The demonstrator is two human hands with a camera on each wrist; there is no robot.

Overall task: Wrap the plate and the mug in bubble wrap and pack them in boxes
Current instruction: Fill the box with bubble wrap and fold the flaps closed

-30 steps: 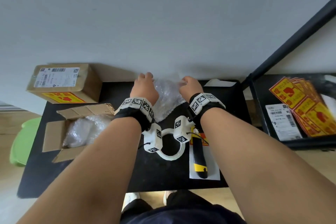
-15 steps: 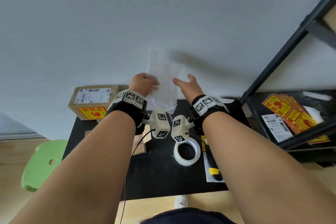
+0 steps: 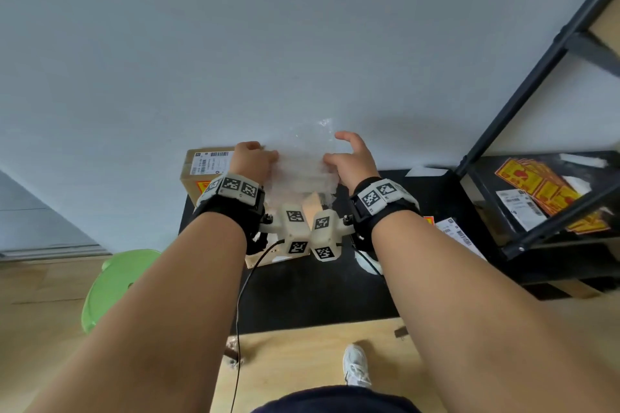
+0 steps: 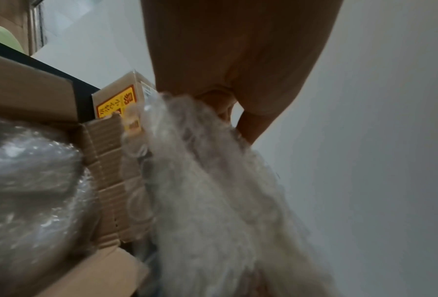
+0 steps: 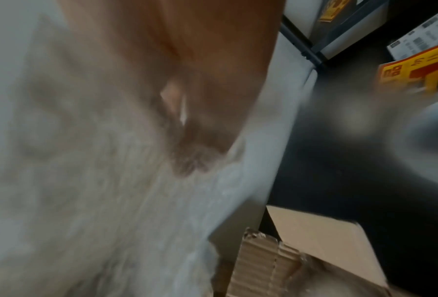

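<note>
— Both hands are raised in the middle of the head view: how are they set?

— Between them a sheet of bubble wrap (image 3: 302,161) is held up in front of the wall. The left hand (image 3: 251,161) is closed on the sheet's left edge; in the left wrist view the wrap (image 4: 212,191) is seen pinched under the curled fingers (image 4: 219,100). The right hand (image 3: 350,161) is placed against the right edge with the thumb lifted and the fingers bent onto the plastic; the right wrist view is blurred, and a firm grip cannot be told from a mere touch there.

— And what is found below the sheet?

— An open cardboard box (image 4: 103,160) is seen at the lower left of the left wrist view, with a bubble-wrapped bundle (image 4: 29,180) lying inside it. What is wrapped cannot be told. In the head view this box is mostly hidden behind the wrist cameras.

— Further out?

— A sealed box (image 3: 201,168) with a shipping label is set at the far left of the black table (image 3: 318,295). Yellow and red stickers (image 3: 543,191) are spread on the black shelf (image 3: 486,184) at the right of the frame, and a green stool (image 3: 110,285) stands at the lower left.
</note>
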